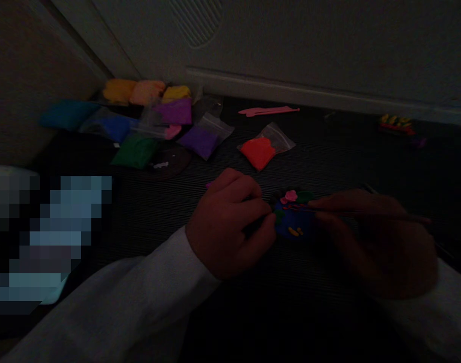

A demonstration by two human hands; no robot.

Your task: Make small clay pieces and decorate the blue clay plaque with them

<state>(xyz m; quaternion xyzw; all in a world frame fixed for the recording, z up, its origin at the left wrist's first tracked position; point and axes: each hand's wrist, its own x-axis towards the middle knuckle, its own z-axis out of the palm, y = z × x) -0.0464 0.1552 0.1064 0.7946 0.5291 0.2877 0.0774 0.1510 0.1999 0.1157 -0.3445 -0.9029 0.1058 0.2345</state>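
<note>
The scene is very dim. My left hand [228,227] is closed, fingers pinching the left edge of a small blue clay piece [293,222] that carries pink, green and orange bits. My right hand [378,242] is closed around a thin stick tool [385,216]. The tool's tip rests on the clay piece near its pink flower shape. Both hands sit low over a dark ribbed surface [329,161], and white sleeves cover both wrists.
Several clear bags of coloured clay lie at the back left, among them an orange-red bag [260,150], a purple bag [200,141] and a green bag [134,151]. A pink plastic tool [268,110] lies by the wall. A small multicoloured object [396,123] sits far right.
</note>
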